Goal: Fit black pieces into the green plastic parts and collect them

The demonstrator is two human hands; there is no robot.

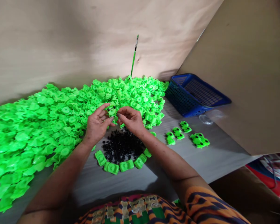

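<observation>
My left hand (98, 122) grips a small bright green toy car body (112, 112), its underside turned up with one black wheel axle across it. Close against the car's right side, my right hand (130, 119) has thumb and forefinger pinched together. A dark bit shows at those fingertips, too small to name. Below both hands lies a pile of black wheel axles (123, 144). Several green car bodies (126, 165) curve around the front of that pile.
A big heap of green car bodies (49, 115) spreads along the back board and left side. At right stand several cars with black wheels (178, 133), a blue plastic basket (189, 96) and a clear plastic piece (205, 119). A brown panel (247, 77) borders the right.
</observation>
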